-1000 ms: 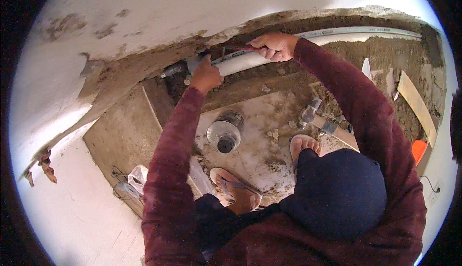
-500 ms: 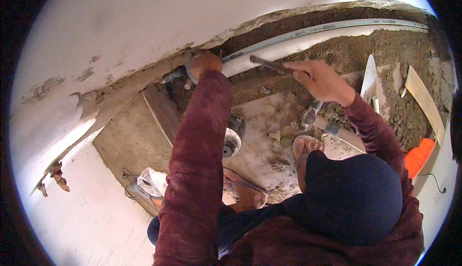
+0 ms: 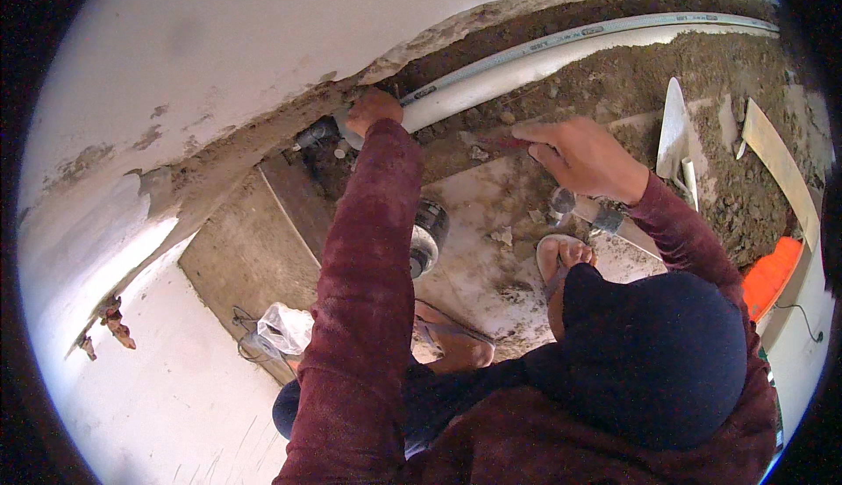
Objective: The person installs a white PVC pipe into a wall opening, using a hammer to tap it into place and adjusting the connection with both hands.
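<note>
My left hand (image 3: 374,111) is closed at the foot of the wall, by the near end of a white pipe (image 3: 474,99). What its fingers hold is hidden. Beside that hand are dark pipe fittings (image 3: 317,134). My right hand (image 3: 592,159) is closed on a dark, narrow bar-like tool (image 3: 504,142), smeared by motion, pointing left over the dug soil. A thin grey printed pipe (image 3: 544,44) runs along the trench behind the white one.
A black-and-grey round tool (image 3: 428,238) stands between my arms. Nearby lie a hammer-like tool (image 3: 563,202), a pale trowel-shaped blade (image 3: 673,130), a curved wooden strip (image 3: 783,165), an orange piece (image 3: 771,276) and a clear plastic bag (image 3: 285,327). Damaged wall plaster (image 3: 438,42) edges the trench.
My right hand has shifted slightly down and right, and its tool has swung lower and blurred. The left hand stays by the pipe end. The whole view has tilted a little.
</note>
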Demonstrator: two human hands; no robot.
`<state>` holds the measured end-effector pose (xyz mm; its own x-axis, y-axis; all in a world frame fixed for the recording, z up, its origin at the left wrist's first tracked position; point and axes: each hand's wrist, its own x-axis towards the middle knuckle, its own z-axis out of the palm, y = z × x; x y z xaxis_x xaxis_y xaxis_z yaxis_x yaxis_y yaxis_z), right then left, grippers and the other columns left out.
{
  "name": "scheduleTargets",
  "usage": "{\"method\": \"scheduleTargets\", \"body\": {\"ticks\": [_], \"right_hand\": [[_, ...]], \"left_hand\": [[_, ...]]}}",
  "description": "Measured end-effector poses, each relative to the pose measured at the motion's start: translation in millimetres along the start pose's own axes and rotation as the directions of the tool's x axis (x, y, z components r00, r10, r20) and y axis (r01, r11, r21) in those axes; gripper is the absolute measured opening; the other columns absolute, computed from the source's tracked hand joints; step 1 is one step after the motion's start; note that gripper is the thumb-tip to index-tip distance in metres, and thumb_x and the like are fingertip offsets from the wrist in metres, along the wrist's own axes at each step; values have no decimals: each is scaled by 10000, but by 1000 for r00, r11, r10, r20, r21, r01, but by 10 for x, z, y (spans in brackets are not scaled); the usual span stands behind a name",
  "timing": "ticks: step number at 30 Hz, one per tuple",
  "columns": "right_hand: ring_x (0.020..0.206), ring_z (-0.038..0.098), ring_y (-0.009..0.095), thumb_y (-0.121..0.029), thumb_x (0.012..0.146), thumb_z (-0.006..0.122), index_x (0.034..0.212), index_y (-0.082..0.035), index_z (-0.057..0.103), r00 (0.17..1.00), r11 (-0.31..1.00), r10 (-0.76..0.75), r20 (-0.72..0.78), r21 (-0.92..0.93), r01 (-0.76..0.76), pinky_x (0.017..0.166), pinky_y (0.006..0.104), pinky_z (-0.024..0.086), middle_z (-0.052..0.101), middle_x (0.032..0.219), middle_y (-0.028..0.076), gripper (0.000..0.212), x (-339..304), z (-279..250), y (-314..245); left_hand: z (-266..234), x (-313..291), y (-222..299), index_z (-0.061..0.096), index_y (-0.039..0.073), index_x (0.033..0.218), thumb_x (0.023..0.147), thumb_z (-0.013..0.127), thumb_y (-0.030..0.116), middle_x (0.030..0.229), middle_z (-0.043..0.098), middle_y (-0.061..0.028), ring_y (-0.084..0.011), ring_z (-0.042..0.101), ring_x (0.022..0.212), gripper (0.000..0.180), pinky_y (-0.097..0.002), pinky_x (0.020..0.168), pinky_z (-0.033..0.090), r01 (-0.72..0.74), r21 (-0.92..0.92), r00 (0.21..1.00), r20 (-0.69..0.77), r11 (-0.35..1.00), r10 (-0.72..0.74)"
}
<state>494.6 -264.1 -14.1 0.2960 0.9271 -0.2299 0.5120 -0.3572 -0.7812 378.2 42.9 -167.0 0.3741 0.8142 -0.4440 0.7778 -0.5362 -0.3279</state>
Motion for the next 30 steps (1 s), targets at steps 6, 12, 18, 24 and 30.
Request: {"method": "scheduleTargets", "body": {"ticks": [6, 12, 18, 24, 30], "right_hand": [[876, 601, 359, -158, 862, 483, 1030, -56, 646, 989, 983, -143, -23, -116, 139, 748, 424, 491, 635, 913, 192, 255, 836, 133, 354], [760, 639, 356, -166, 808, 479, 794, 31, 636, 923, 838, -347, 167, -387, 385, 660, 478, 520, 635, 822, 211, 252, 1784, 244, 432], [605, 555, 203, -90, 784, 510, 855, -10, 637, 831, 364, -36, 555, -767, 528, 482, 362, 434, 561, 724, 106, 166, 2284, 856, 376], [470, 364, 115, -171, 855, 447, 1026, -63, 625, 908, 967, -27, 418, 242, -83, 393, 293, 275, 447, 609, 5, 269, 1996, 711, 966], [641, 612, 268, -144, 836, 441, 874, 59, 577, 919, 903, 188, 346, -429, -23, 597, 384, 478, 639, 751, 187, 248, 2381, 857, 803]], "left_hand": [[334, 75, -284, 544, 17, 1181, 868, 423, 368, 1172, 607, -123, -315, 578, 1081, 485, -456, 894, 433, -62, -64, 997, -46, 996, 59], [747, 348, -237, 411, -11, 1296, 855, 384, 371, 1233, 561, -147, -352, 540, 1127, 584, -605, 949, 332, -169, 4, 986, 9, 986, 169], [895, 387, -457, 284, -105, 1354, 813, 427, 362, 1206, 565, -208, -363, 570, 1065, 729, -640, 936, 296, -271, 92, 960, -52, 958, 276], [230, -251, -83, 361, -64, 1335, 768, 490, 319, 1154, 593, -173, -350, 565, 1051, 696, -533, 971, 302, -154, -133, 981, -143, 979, 134], [112, -400, -191, 446, 20, 1276, 775, 525, 343, 1145, 598, -146, -349, 553, 1068, 601, -550, 940, 326, -265, -247, 933, -309, 932, 183]]}}
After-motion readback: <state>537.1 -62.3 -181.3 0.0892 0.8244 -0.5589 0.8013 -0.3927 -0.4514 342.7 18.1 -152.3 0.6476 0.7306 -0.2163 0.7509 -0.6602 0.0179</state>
